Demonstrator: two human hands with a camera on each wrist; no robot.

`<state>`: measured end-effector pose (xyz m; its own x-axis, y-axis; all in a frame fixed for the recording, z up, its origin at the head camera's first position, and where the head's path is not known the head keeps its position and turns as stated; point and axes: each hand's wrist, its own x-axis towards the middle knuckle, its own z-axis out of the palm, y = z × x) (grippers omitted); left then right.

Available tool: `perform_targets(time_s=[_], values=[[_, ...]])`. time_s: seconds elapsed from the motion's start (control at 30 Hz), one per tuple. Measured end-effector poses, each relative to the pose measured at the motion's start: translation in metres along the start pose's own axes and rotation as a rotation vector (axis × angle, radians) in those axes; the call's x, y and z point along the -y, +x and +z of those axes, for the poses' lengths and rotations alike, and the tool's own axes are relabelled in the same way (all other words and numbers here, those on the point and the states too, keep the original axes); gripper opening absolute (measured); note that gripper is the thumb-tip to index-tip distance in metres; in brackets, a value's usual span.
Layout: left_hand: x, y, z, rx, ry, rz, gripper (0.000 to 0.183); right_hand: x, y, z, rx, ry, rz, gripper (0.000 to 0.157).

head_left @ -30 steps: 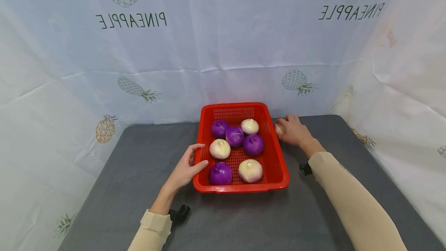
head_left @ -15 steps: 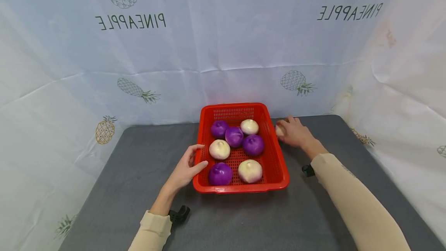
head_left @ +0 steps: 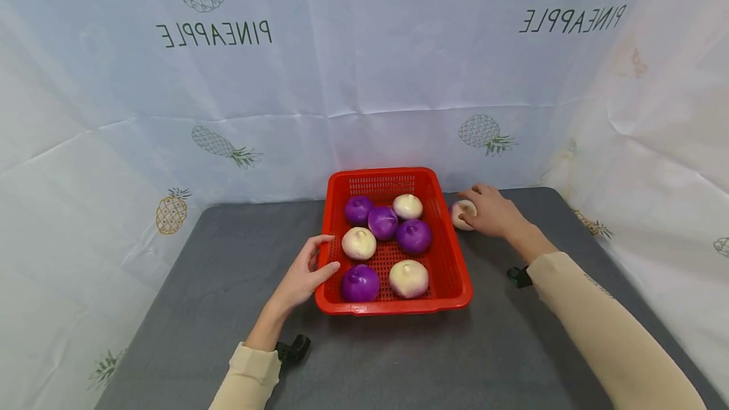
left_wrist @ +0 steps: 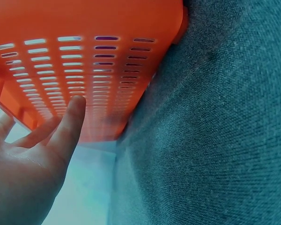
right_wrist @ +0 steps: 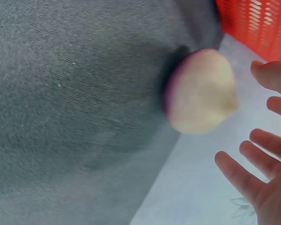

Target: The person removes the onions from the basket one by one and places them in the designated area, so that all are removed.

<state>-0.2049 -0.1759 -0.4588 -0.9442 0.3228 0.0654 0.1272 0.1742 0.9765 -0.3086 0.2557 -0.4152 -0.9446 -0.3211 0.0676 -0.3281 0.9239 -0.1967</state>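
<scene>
A white-and-purple turnip [head_left: 464, 214] sits on the dark table just right of the red basket [head_left: 464, 290], with its pale side up. My right hand [head_left: 495, 211] hovers over it with fingers spread; a gap shows between hand and turnip [right_wrist: 199, 93] in the right wrist view. My left hand [head_left: 302, 277] rests at the basket's left rim, thumb and a fingertip over the edge. In the left wrist view, the extended fingers of that hand [left_wrist: 33, 173] lie against the slotted outer wall. Inside the basket are several turnips, some purple [head_left: 361, 283], some pale [head_left: 409, 279].
The grey-black cloth-covered table [head_left: 398, 366] extends around the basket. A white sheet [head_left: 387, 68] printed with pineapples hangs close behind the basket and along both sides.
My right hand has let go of the turnip and moved up and to the right, uncovering more of it. The left hand and basket have stayed in place.
</scene>
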Motion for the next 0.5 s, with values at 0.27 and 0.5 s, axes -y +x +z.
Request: perform_targets(time_s=[0.27,0.5], values=[[-0.001,-0.001,0.0,-0.012,0.002,0.0,0.059,0.013,-0.011,-0.018,-0.06,0.022,-0.056,0.05],[0.0,0.0,0.001,-0.008,0.012,-0.005,0.059,0.03,-0.023,-0.04,-0.122,0.03,-0.106,0.048]])
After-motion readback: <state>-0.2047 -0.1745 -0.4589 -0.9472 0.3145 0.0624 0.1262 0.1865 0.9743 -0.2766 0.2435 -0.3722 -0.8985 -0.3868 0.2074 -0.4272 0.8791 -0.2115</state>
